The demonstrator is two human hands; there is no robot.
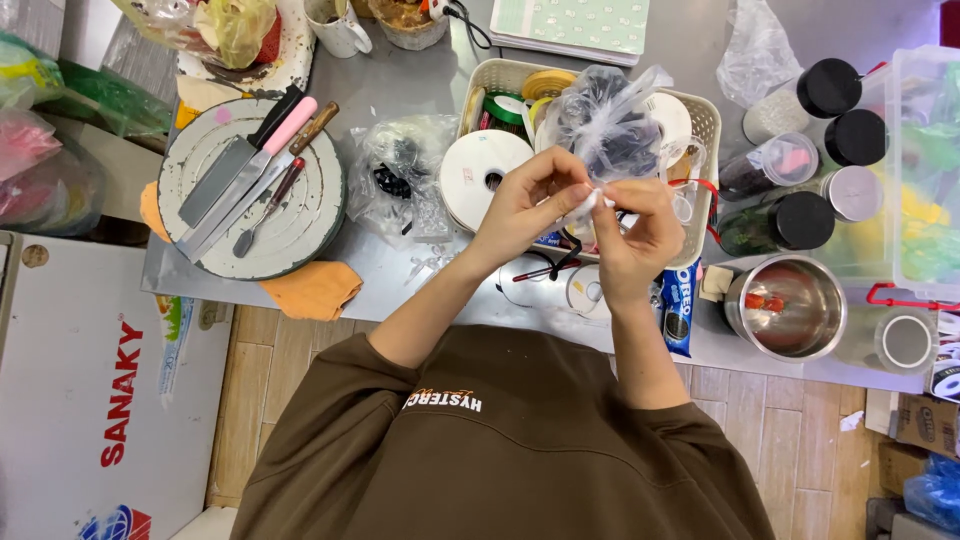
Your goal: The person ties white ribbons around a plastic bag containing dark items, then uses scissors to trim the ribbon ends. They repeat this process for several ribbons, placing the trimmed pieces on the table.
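Observation:
My left hand [527, 205] and my right hand [635, 235] meet above the steel table, both pinching the twisted neck of a clear plastic bag [603, 122] that holds dark pieces. The bag puffs upward over a cream plastic basket [708, 118] filled with ribbon rolls. A white ribbon spool [482, 172] leans against the basket just left of my left hand. Below my hands lie a small white tape roll [584, 290] and a red pen [545, 271].
A round white turntable [300, 225] at left carries spatulas and knives [255, 175], with an orange cloth [315, 288] beneath. A blue cookie packet [680, 305], a steel pot [790, 305], black-lidded jars [805, 220] and a clear storage box [925, 170] stand at right. A white chest freezer [90, 400] sits lower left.

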